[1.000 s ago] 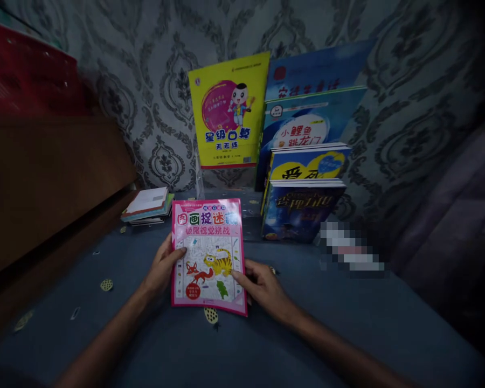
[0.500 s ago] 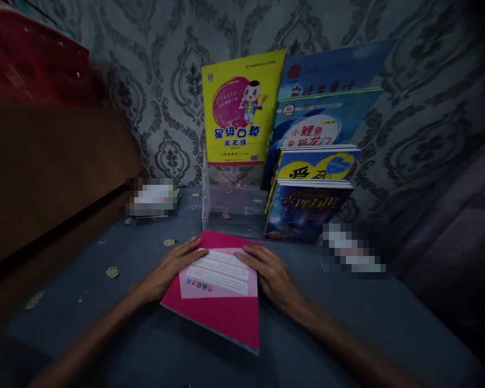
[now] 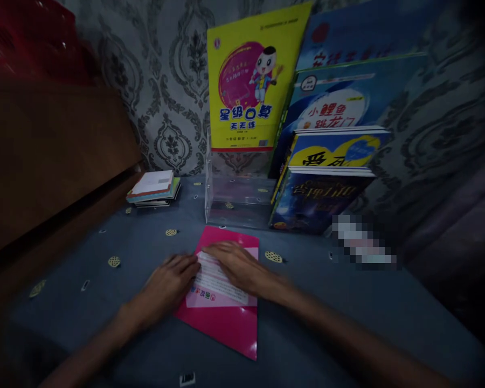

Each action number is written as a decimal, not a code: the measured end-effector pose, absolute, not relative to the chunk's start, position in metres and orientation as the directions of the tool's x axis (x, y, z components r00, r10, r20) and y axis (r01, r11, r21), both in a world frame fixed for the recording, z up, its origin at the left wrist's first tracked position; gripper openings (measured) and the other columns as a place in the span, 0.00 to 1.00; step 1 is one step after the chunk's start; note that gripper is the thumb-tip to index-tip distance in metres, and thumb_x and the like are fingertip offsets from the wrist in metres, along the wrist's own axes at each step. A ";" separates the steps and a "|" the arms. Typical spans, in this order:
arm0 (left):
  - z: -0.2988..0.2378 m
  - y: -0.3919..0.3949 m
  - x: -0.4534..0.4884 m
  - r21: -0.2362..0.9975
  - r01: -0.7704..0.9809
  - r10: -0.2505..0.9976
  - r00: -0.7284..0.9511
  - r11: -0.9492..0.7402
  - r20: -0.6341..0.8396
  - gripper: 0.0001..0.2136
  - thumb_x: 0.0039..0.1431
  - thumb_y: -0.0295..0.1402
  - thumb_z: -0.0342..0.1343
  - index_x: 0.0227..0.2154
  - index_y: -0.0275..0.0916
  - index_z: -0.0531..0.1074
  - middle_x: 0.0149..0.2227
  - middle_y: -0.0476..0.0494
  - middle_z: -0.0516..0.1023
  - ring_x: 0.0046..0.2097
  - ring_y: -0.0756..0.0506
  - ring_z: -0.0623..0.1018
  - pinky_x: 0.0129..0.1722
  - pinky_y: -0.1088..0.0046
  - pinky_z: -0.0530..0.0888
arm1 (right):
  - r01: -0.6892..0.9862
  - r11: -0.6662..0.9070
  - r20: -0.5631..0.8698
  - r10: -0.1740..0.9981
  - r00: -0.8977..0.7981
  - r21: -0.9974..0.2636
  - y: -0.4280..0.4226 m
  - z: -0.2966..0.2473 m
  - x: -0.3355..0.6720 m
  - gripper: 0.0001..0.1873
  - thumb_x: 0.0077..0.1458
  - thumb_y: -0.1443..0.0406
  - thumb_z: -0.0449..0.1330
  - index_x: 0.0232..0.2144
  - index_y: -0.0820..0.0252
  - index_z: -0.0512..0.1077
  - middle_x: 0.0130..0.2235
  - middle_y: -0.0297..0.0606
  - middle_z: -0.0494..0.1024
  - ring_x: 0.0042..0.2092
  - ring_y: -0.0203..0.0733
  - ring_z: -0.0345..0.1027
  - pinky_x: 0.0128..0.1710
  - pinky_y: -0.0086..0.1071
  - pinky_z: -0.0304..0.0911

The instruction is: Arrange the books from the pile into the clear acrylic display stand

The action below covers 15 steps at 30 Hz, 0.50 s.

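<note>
A pink book lies on the patterned cloth, its printed white and light-pink panel upside down from my view. My right hand reaches across the upper part of the cover, fingers stretched out flat with the tips near the left edge. At that left edge my left hand rests with its fingertips on the border of the book, and its thumb is hard to make out. Neither hand is wrapped round the book. Behind it stands a clear plastic rack bearing a yellow workbook on its left side.
On the rack's right side stand several books, with a dark blue book in front. A small stack of books lies at the back left, beside brown furniture. A red basket sits on top. A pixelated item lies at right.
My right hand has moved left from the book's right edge onto the cover. My left hand has slid slightly down its left edge. The view has shifted nearer the rack.
</note>
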State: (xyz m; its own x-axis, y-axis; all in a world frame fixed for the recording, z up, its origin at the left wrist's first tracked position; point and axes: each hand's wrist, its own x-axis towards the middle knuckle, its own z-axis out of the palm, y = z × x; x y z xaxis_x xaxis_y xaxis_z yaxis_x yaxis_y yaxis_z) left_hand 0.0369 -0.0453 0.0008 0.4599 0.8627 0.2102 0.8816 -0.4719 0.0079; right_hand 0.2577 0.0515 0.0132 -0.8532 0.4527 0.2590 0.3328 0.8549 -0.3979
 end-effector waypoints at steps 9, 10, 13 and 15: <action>-0.020 -0.063 0.045 -0.043 0.890 0.829 0.440 -0.454 0.346 0.17 0.68 0.27 0.43 0.57 0.36 0.66 0.57 0.34 0.73 0.57 0.40 0.74 0.55 0.56 0.73 | 0.398 0.832 0.215 0.501 -0.838 -0.386 0.105 -0.014 0.213 0.24 0.65 0.69 0.46 0.61 0.63 0.64 0.62 0.48 0.68 0.65 0.47 0.58 0.64 0.47 0.54; -0.021 -0.063 0.045 -0.037 0.892 0.833 0.435 -0.450 0.342 0.17 0.68 0.27 0.43 0.57 0.37 0.65 0.57 0.35 0.73 0.57 0.40 0.74 0.55 0.56 0.73 | 0.420 0.825 0.221 0.521 -0.825 -0.377 0.111 -0.015 0.216 0.24 0.65 0.68 0.46 0.61 0.64 0.64 0.63 0.48 0.67 0.65 0.47 0.58 0.64 0.46 0.54; -0.020 -0.063 0.045 -0.029 0.900 0.846 0.419 -0.434 0.331 0.16 0.67 0.26 0.45 0.56 0.35 0.66 0.57 0.34 0.73 0.57 0.40 0.74 0.55 0.57 0.73 | 0.485 0.809 0.224 0.567 -0.793 -0.333 0.118 -0.018 0.225 0.25 0.67 0.65 0.45 0.62 0.65 0.63 0.64 0.50 0.65 0.66 0.48 0.56 0.65 0.48 0.53; -0.018 -0.064 0.046 -0.030 0.903 0.850 0.415 -0.429 0.325 0.17 0.66 0.24 0.46 0.56 0.34 0.66 0.57 0.33 0.73 0.57 0.40 0.74 0.55 0.58 0.73 | 0.519 0.802 0.218 0.586 -0.781 -0.295 0.113 -0.021 0.228 0.25 0.67 0.65 0.44 0.63 0.66 0.62 0.64 0.51 0.64 0.67 0.49 0.54 0.65 0.50 0.51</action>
State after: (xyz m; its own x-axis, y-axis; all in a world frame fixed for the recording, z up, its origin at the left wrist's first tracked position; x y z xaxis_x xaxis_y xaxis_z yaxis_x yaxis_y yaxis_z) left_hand 0.0459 -0.0643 -0.0182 0.4146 0.8500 0.3250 0.9028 -0.4290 -0.0298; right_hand 0.2285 0.1129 -0.0209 -0.7809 0.5855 0.2177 0.5190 0.8021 -0.2954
